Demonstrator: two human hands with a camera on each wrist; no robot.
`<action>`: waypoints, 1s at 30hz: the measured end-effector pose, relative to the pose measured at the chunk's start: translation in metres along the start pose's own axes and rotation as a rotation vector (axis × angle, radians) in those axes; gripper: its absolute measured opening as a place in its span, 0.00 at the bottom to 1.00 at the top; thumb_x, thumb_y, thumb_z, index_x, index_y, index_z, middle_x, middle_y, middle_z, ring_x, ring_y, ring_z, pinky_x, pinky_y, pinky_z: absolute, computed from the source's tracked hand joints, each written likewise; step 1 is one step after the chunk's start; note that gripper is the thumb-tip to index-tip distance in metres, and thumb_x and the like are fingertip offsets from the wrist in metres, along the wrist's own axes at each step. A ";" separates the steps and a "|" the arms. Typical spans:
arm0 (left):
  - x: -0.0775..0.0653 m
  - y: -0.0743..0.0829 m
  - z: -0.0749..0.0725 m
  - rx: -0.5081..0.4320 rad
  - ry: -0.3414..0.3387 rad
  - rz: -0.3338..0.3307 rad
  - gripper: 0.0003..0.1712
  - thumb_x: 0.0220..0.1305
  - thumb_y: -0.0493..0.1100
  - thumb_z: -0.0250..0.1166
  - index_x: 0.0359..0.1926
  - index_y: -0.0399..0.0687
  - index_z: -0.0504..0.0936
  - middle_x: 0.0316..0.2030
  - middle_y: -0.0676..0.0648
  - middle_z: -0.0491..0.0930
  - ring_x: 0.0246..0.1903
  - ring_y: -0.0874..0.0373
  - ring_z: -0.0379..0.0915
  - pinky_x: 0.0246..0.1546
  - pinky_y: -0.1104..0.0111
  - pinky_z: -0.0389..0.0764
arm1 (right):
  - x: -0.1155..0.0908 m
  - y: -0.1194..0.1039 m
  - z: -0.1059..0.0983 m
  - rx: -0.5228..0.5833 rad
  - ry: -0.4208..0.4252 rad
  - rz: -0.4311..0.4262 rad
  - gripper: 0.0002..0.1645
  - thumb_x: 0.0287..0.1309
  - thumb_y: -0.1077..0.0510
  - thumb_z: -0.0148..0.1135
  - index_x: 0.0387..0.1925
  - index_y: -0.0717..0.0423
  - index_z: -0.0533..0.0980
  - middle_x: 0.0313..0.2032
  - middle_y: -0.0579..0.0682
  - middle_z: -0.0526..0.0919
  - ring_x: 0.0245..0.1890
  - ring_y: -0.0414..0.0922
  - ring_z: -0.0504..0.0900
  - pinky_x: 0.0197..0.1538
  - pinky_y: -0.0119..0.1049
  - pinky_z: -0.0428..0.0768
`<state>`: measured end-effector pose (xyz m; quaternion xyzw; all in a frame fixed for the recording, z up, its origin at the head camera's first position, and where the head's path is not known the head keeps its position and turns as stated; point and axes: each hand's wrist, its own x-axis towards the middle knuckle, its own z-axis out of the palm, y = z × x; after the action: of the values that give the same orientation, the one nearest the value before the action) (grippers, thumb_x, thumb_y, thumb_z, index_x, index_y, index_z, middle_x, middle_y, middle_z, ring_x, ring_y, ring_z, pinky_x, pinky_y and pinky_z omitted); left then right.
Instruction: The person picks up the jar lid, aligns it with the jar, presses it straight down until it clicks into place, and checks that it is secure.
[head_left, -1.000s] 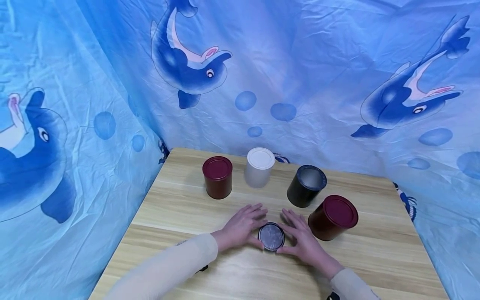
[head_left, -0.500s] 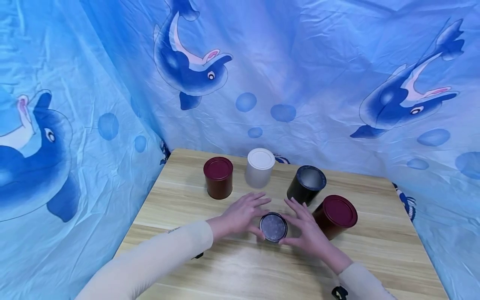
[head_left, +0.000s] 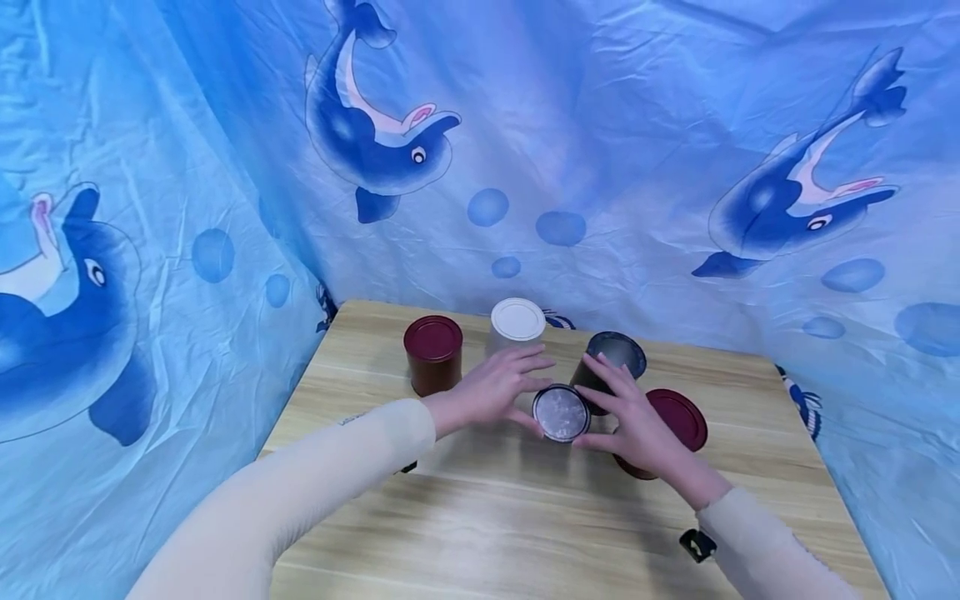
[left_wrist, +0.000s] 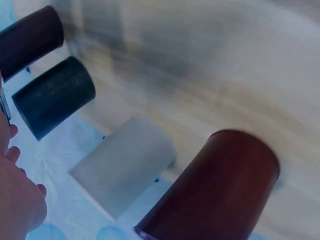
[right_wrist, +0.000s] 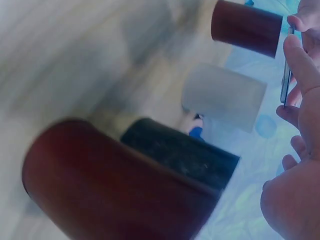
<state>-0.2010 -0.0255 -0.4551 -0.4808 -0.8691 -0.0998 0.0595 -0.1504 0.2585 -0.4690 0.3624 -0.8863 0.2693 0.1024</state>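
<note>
Both my hands hold a round dark-rimmed lid (head_left: 562,412) by its edge, up off the table. My left hand (head_left: 504,390) pinches its left side between thumb and fingers; my right hand (head_left: 633,419) pinches the right side. In the right wrist view the lid (right_wrist: 286,75) shows edge-on as a thin plate. Just behind it stands a black can (head_left: 596,379) with a greyish top, partly covered by my right fingers. A dark red can (head_left: 677,421) is partly hidden behind my right hand. Behind my left hand stands a white can (head_left: 517,321).
Another dark red can (head_left: 433,354) stands on the left, near my left hand. All the cans are on a wooden table (head_left: 480,533). A blue dolphin-print cloth (head_left: 630,167) hangs behind the table and along its sides.
Both hands have lifted the lid from the table and carried it away from me and slightly right, toward the black can. The cans have stayed in place.
</note>
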 end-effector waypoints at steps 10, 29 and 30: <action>0.043 -0.005 -0.014 0.002 0.050 0.052 0.45 0.54 0.71 0.77 0.65 0.47 0.87 0.74 0.42 0.74 0.79 0.44 0.61 0.80 0.53 0.61 | 0.006 0.019 -0.033 -0.004 -0.024 0.090 0.45 0.44 0.56 0.89 0.66 0.63 0.81 0.81 0.63 0.61 0.80 0.70 0.54 0.69 0.78 0.63; 0.111 -0.018 -0.010 -0.027 -0.040 0.006 0.46 0.58 0.72 0.74 0.71 0.53 0.81 0.79 0.46 0.67 0.82 0.46 0.53 0.81 0.54 0.60 | 0.009 0.065 -0.071 -0.025 -0.008 0.139 0.45 0.46 0.54 0.88 0.65 0.65 0.81 0.81 0.66 0.59 0.81 0.71 0.50 0.70 0.81 0.57; 0.115 -0.019 -0.010 -0.034 -0.044 0.002 0.46 0.58 0.72 0.74 0.71 0.53 0.81 0.79 0.46 0.66 0.82 0.45 0.52 0.81 0.54 0.59 | 0.010 0.067 -0.072 -0.025 -0.009 0.145 0.45 0.46 0.54 0.88 0.65 0.66 0.81 0.81 0.66 0.59 0.81 0.72 0.51 0.71 0.81 0.56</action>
<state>-0.2779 0.0568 -0.4248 -0.4848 -0.8678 -0.1040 0.0324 -0.2052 0.3323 -0.4319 0.2971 -0.9141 0.2631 0.0832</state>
